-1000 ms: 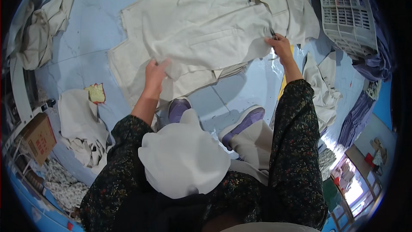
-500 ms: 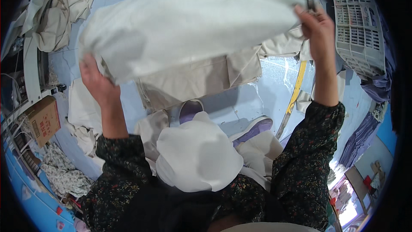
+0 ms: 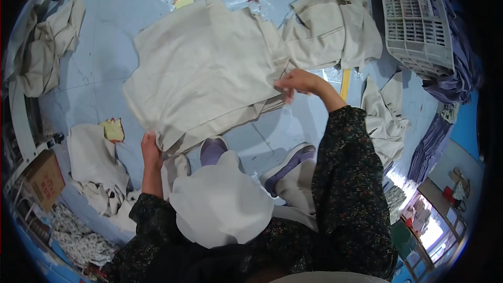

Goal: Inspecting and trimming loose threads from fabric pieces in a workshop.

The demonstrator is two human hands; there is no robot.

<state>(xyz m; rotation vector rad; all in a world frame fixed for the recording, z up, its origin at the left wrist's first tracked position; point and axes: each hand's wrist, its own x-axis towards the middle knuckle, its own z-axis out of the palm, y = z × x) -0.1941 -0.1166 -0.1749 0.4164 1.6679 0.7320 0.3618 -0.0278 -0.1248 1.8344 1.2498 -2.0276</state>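
Note:
A wide cream fabric piece (image 3: 199, 57) lies spread over a stack of similar cut pieces (image 3: 236, 121) on the floor before me. My left hand (image 3: 151, 149) is closed on its near left corner, thumb on top. At the right edge, my right hand (image 3: 299, 82) pinches the border of the fabric, fingers bent together. The piece lies fairly flat, with soft creases near the left corner. The lower layers show along its near and right sides.
More cream pieces (image 3: 335, 26) lie at far right, others (image 3: 385, 120) nearer, and a heap (image 3: 97, 162) at left. A white plastic crate (image 3: 416, 21) stands at right. A cardboard box (image 3: 46, 181) is at left. My purple shoes (image 3: 214, 151) are close to the stack.
The fabric piece, held up and billowing between both hands, has come down onto the stack. My hands have lowered toward me, the right one also moving left.

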